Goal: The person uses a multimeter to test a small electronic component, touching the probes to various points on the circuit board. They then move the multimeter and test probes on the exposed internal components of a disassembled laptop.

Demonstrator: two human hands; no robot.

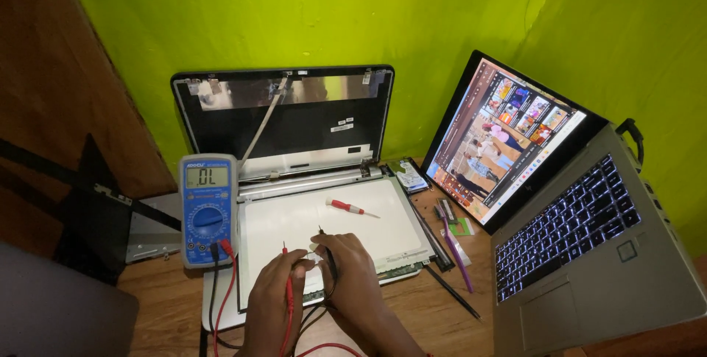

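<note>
My left hand (pixel 274 287) grips a red multimeter probe (pixel 286 265), tip pointing up over a white laptop screen panel (pixel 324 232). My right hand (pixel 346 265) grips a black probe (pixel 328 250), tip also up. Both hands rest close together on the panel's near edge, fingers touching. A blue multimeter (pixel 208 210) stands to the left, its display lit, with red and black leads (pixel 221 298) running from it down toward my hands. A small red-handled screwdriver (pixel 347 207) lies on the panel just beyond my right hand.
The panel lies on a dismantled laptop whose bare lid (pixel 283 117) leans against the green wall. An open, running laptop (pixel 560 210) fills the right side. Between them lie a purple tool (pixel 456 250), a black pen (pixel 451 291) and a drive (pixel 409 175).
</note>
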